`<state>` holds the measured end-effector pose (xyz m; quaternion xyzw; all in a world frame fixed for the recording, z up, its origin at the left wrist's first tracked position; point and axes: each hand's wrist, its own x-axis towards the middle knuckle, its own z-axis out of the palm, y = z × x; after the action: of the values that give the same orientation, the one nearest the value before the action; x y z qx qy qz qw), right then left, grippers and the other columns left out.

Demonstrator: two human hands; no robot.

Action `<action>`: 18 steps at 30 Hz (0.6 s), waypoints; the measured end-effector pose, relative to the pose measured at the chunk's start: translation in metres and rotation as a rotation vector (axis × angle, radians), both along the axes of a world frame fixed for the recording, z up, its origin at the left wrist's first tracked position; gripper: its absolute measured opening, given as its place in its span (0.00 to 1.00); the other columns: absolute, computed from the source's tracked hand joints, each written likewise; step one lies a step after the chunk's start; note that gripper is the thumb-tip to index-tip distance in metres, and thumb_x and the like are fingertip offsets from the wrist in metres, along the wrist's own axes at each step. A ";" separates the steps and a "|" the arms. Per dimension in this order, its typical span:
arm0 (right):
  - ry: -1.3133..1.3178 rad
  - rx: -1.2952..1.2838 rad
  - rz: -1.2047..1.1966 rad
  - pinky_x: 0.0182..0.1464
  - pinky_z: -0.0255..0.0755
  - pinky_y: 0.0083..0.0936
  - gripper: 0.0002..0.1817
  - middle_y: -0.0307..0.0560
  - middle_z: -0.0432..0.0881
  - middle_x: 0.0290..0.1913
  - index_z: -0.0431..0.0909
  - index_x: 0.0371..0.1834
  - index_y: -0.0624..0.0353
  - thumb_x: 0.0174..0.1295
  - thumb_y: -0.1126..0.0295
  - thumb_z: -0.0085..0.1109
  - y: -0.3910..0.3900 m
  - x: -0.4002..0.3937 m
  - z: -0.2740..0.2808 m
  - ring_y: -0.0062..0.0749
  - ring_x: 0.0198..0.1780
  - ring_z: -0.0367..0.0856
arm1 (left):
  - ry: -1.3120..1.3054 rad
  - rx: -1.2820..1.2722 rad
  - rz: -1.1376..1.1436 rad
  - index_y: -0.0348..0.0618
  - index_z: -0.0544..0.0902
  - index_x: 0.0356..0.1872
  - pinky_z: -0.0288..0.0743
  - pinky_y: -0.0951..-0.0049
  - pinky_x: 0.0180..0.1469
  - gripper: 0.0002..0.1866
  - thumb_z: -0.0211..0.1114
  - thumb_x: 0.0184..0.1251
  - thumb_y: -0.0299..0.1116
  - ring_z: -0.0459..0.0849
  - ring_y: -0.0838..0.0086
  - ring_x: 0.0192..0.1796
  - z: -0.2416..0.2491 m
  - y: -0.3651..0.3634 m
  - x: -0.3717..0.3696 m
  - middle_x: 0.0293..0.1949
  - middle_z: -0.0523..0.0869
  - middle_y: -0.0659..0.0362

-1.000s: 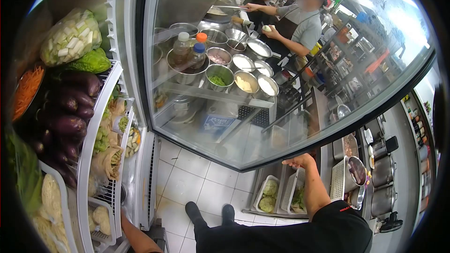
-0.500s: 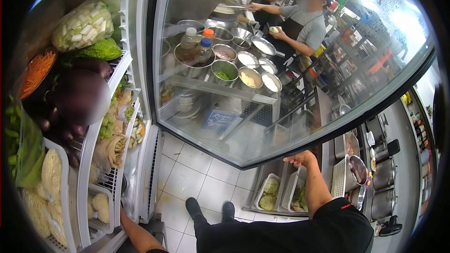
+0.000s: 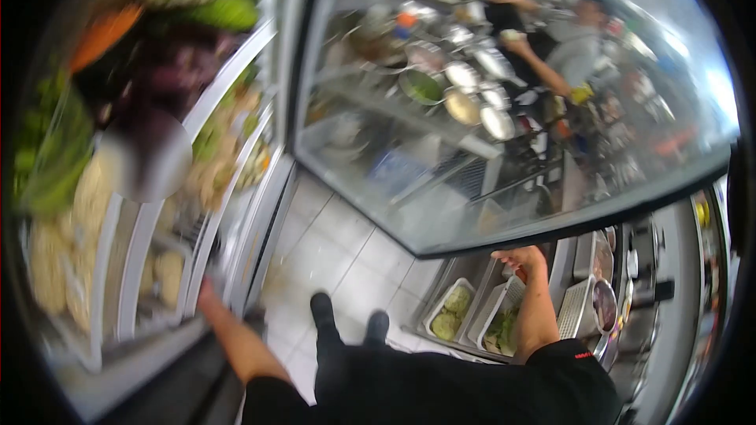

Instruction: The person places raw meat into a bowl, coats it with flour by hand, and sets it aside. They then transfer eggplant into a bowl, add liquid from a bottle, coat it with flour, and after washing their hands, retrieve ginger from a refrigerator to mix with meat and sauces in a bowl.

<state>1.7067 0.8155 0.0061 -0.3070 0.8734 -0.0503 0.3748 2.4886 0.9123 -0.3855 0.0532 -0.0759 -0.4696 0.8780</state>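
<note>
My right hand (image 3: 521,258) is at the free edge of the open glass refrigerator door (image 3: 472,249), its fingers curled against the frame. The door partly covers that hand. Low on the left, my left hand (image 3: 207,297) reaches into the refrigerator beside a white basket (image 3: 187,275) of pale, rounded food. Its fingers are blurred and mostly hidden by the basket and shelf edge. Above it are bags of pale noodles (image 3: 49,267), dark eggplants (image 3: 177,71), shredded carrot (image 3: 106,35) and a green bitter gourd (image 3: 224,12).
Through the glass, a co-worker's arm (image 3: 543,71) shows behind a counter with several metal bowls (image 3: 421,86). Below the door sit baskets of greens (image 3: 450,311). Pots (image 3: 638,315) line a shelf at right. White tiles (image 3: 339,236) cover the floor.
The view has swung, so the refrigerator and door appear shifted and blurred. More of my left forearm shows, with the hand farther up in view. My right hand stays at the door edge.
</note>
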 end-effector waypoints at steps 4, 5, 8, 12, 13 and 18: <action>0.078 -0.038 0.048 0.18 0.61 0.18 0.17 0.38 0.78 0.22 0.79 0.25 0.59 0.42 0.64 0.80 -0.003 -0.008 -0.011 0.19 0.17 0.69 | 0.107 0.152 0.038 0.43 0.82 0.36 0.74 0.64 0.33 0.13 0.54 0.65 0.40 0.83 0.64 0.33 0.068 -0.021 -0.116 0.32 0.85 0.55; 0.010 -0.077 0.053 0.17 0.60 0.17 0.17 0.38 0.77 0.21 0.78 0.27 0.58 0.43 0.65 0.80 -0.001 -0.022 -0.019 0.19 0.16 0.68 | 0.161 0.114 0.054 0.43 0.82 0.37 0.76 0.61 0.36 0.14 0.55 0.65 0.42 0.83 0.62 0.35 0.099 -0.022 -0.151 0.34 0.85 0.53; -0.071 -0.095 0.164 0.13 0.58 0.16 0.17 0.37 0.74 0.19 0.77 0.29 0.55 0.45 0.65 0.79 -0.010 -0.032 -0.028 0.19 0.15 0.68 | 0.459 0.207 -0.080 0.48 0.82 0.47 0.77 0.55 0.45 0.18 0.55 0.67 0.48 0.82 0.57 0.47 0.122 -0.018 -0.214 0.49 0.83 0.52; -0.129 -0.117 0.274 0.13 0.60 0.17 0.17 0.36 0.74 0.18 0.77 0.30 0.54 0.46 0.63 0.79 -0.011 -0.032 -0.023 0.19 0.14 0.68 | 0.419 0.130 -0.206 0.46 0.72 0.61 0.71 0.47 0.62 0.24 0.53 0.68 0.46 0.73 0.49 0.65 0.160 -0.013 -0.272 0.62 0.75 0.47; -0.139 -0.124 0.277 0.12 0.59 0.17 0.18 0.36 0.74 0.18 0.77 0.31 0.54 0.45 0.63 0.79 -0.010 -0.029 -0.022 0.19 0.13 0.67 | 0.415 0.141 -0.225 0.45 0.72 0.62 0.68 0.44 0.64 0.25 0.54 0.67 0.46 0.71 0.49 0.66 0.174 -0.012 -0.281 0.63 0.73 0.47; -0.192 -0.181 0.312 0.11 0.57 0.17 0.18 0.35 0.73 0.17 0.78 0.32 0.55 0.46 0.62 0.78 -0.009 -0.030 -0.026 0.18 0.12 0.66 | 0.362 0.142 -0.312 0.43 0.67 0.67 0.56 0.39 0.70 0.33 0.57 0.61 0.45 0.61 0.49 0.72 0.226 -0.007 -0.305 0.69 0.66 0.48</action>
<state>1.6767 0.8067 -0.0203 -0.4649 0.7673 -0.0990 0.4304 2.1840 0.9057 -0.1593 0.0175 0.1084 -0.6056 0.7882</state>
